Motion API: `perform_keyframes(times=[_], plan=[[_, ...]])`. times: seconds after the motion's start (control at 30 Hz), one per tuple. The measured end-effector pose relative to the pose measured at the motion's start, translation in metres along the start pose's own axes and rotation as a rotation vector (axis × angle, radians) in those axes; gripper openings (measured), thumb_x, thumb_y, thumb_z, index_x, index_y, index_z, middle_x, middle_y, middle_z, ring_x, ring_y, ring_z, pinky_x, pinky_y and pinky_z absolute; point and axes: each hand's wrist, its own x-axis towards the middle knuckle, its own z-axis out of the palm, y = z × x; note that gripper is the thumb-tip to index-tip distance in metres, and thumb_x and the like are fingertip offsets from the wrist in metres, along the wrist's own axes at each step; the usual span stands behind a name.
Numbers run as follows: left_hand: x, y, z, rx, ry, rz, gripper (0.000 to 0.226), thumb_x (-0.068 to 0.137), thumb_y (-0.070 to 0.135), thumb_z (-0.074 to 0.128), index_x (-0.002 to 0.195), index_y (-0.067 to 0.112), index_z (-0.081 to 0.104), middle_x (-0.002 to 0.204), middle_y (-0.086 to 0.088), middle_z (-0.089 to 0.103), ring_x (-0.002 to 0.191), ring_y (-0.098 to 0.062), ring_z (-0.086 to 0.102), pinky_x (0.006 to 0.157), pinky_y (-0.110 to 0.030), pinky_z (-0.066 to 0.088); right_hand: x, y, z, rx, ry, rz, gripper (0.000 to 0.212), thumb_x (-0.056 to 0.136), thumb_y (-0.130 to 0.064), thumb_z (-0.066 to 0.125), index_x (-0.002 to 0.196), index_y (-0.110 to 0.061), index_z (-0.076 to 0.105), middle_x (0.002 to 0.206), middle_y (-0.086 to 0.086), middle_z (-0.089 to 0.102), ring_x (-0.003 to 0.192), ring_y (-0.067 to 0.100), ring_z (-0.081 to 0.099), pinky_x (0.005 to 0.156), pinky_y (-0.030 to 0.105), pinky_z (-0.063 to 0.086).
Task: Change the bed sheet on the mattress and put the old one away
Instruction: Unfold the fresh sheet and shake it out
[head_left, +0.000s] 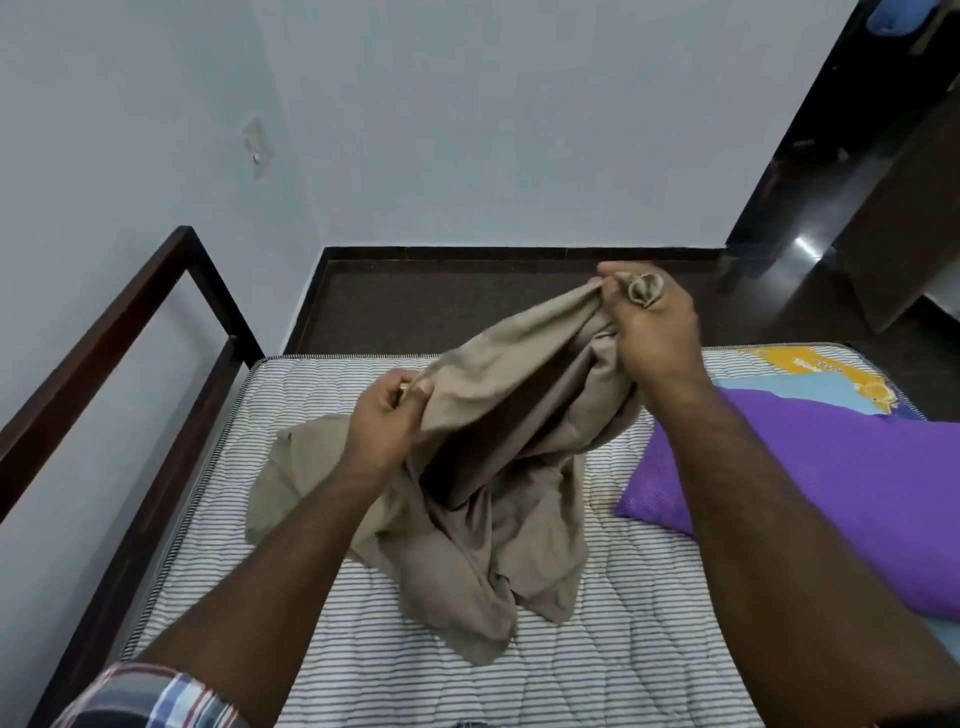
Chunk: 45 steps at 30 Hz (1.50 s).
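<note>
We hold beige bed sheet bunched over bare striped mattress. Left hand pinches edge; right hand grips gathered corner higher. Likely sorting out edges. Next: find corners, spread toward bed frame, clear of purple pillow.

Beige sheet, striped mattress
</note>
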Motion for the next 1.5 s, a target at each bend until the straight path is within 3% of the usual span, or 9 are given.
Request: perform_keyframes(times=[0.2, 0.37, 0.6, 0.77, 0.97, 1.1, 1.23, 1.37, 1.5], plan=[[0.016, 0.09, 0.026, -0.139, -0.455, 0.241, 0.007, 0.094, 0.013, 0.065, 0.091, 0.01, 0.071, 0.084, 0.004, 0.069, 0.082, -0.006, 0.062, 0.079, -0.024, 0.049, -0.041, -0.003, 0.041, 0.113, -0.698, 0.012, 0.052, 0.084, -0.006, 0.078, 0.132, -0.013, 0.059, 0.117, -0.002, 0.069, 0.107, 0.005, 0.066, 0.093, 0.022, 0.051], [0.012, 0.07, 0.012, -0.167, -0.5, 0.034, 0.017, 0.09, 0.018, 0.075, 0.094, 0.002, 0.068, 0.079, -0.008, 0.064, 0.072, -0.019, 0.055, 0.064, -0.028, 0.044, -0.023, 0.001, 0.029, -0.224, -0.384, -0.036, 0.032, 0.066, -0.048, 0.083, 0.071, -0.022, 0.065, 0.066, -0.013, 0.065, 0.066, 0.004, 0.059, 0.072, 0.042, 0.053], [0.005, 0.028, -0.017, 0.08, -0.308, 0.03, 0.016, 0.083, 0.015, 0.081, 0.082, 0.009, 0.066, 0.071, 0.005, 0.06, 0.066, -0.005, 0.053, 0.064, -0.028, 0.041, -0.005, 0.007, 0.001, -0.2, 0.044, 0.038, 0.016, 0.087, -0.025, 0.073, 0.074, -0.022, 0.064, 0.073, -0.01, 0.067, 0.075, 0.011, 0.065, 0.081, 0.039, 0.056], [0.011, 0.064, -0.004, 0.02, -0.188, 0.17, 0.024, 0.083, 0.021, 0.074, 0.104, 0.011, 0.068, 0.094, -0.002, 0.073, 0.085, -0.014, 0.067, 0.081, -0.037, 0.054, -0.023, 0.002, 0.026, -0.064, -0.253, -0.011, 0.008, 0.088, -0.025, 0.068, 0.09, -0.032, 0.073, 0.092, -0.011, 0.074, 0.093, 0.007, 0.069, 0.094, 0.042, 0.055], [0.009, 0.108, 0.004, 0.052, -0.559, 0.272, 0.032, 0.086, 0.006, 0.058, 0.101, 0.032, 0.069, 0.091, 0.017, 0.073, 0.09, -0.002, 0.067, 0.083, -0.021, 0.05, -0.037, -0.015, 0.035, 0.265, -0.734, 0.022, 0.068, 0.076, -0.022, 0.083, 0.137, -0.026, 0.052, 0.122, -0.007, 0.068, 0.116, 0.007, 0.064, 0.098, 0.024, 0.05], [0.011, 0.105, -0.002, 0.115, -0.758, 0.217, 0.027, 0.087, -0.002, 0.068, 0.086, 0.025, 0.069, 0.075, 0.018, 0.067, 0.076, 0.003, 0.059, 0.076, -0.022, 0.045, -0.034, -0.01, 0.031, 0.243, -0.712, 0.089, 0.032, 0.077, -0.004, 0.082, 0.107, 0.003, 0.071, 0.1, 0.014, 0.075, 0.093, 0.02, 0.07, 0.084, 0.035, 0.054], [0.013, 0.082, 0.008, 0.174, -0.287, 0.288, 0.014, 0.079, 0.017, 0.068, 0.084, 0.03, 0.068, 0.085, 0.007, 0.067, 0.081, -0.015, 0.064, 0.074, -0.034, 0.052, -0.024, -0.005, 0.034, 0.303, -0.309, 0.081, 0.012, 0.077, -0.012, 0.08, 0.083, -0.006, 0.073, 0.083, 0.016, 0.068, 0.08, 0.026, 0.061, 0.077, 0.044, 0.048], [-0.011, 0.057, 0.018, 0.315, 0.031, 0.462, 0.02, 0.076, 0.004, 0.064, 0.089, 0.018, 0.057, 0.092, 0.008, 0.054, 0.088, -0.015, 0.052, 0.075, -0.035, 0.046, -0.022, -0.007, 0.031, 0.221, -0.335, 0.036, 0.012, 0.08, -0.012, 0.078, 0.079, -0.02, 0.07, 0.082, -0.003, 0.071, 0.083, 0.013, 0.066, 0.082, 0.035, 0.053], [-0.034, 0.038, 0.031, 0.283, 0.112, 0.468, 0.018, 0.081, 0.017, 0.065, 0.094, 0.016, 0.053, 0.095, 0.008, 0.046, 0.086, -0.02, 0.05, 0.074, -0.043, 0.048, -0.021, -0.009, 0.036, 0.16, -0.274, 0.002, 0.015, 0.08, -0.014, 0.075, 0.08, -0.023, 0.062, 0.08, -0.004, 0.067, 0.079, 0.01, 0.063, 0.08, 0.036, 0.054]])
